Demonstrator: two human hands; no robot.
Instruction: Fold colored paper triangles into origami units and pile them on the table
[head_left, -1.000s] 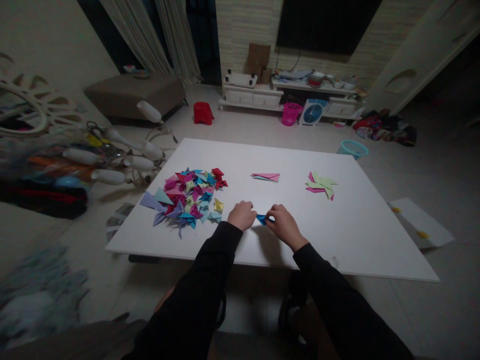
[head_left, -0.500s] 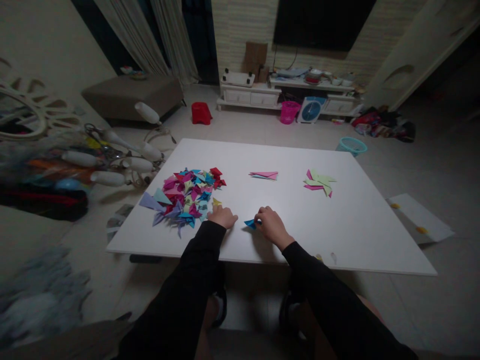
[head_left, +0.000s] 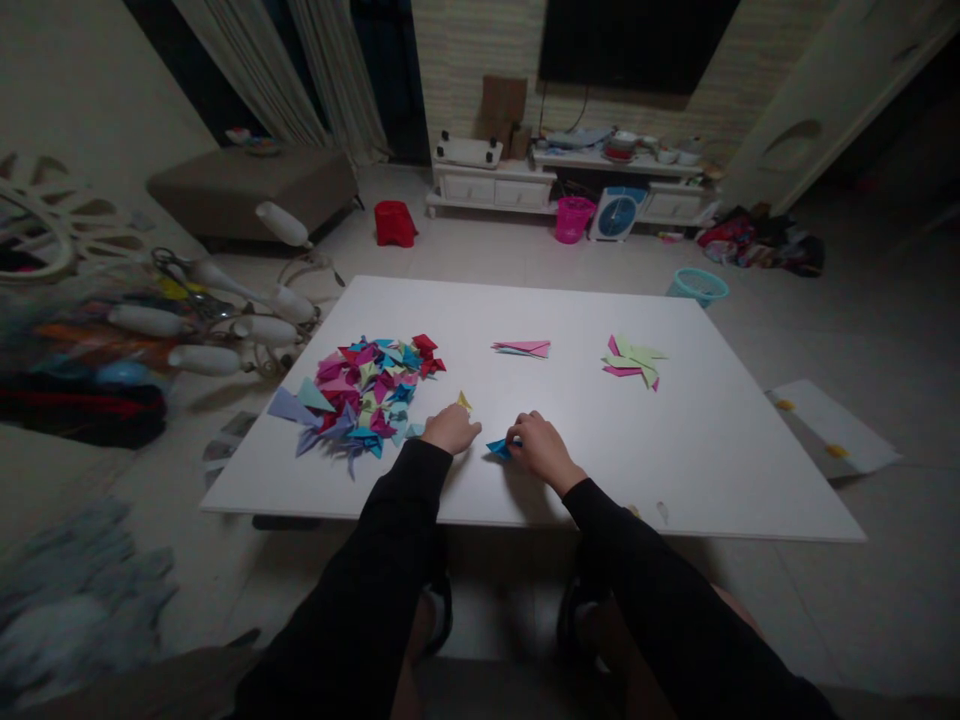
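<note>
The right hand (head_left: 541,448) pinches the blue folded paper (head_left: 496,450) at the near half of the white table (head_left: 712,440) — best lightly, to spare its creases — while the yellow piece (head_left: 464,401) just beyond the left hand (head_left: 451,429) wants gentle guiding, though whether those fingers clasp it I cannot tell.

The right hand (head_left: 543,450) hides part of the blue paper (head_left: 497,449). The black TV (head_left: 634,42) is cut off at the top.

The blue piece (head_left: 496,449) and the folded pile (head_left: 341,374) are paper; the tabletop (head_left: 712,440) is smooth, faintly glossy, perhaps laminate.
</note>
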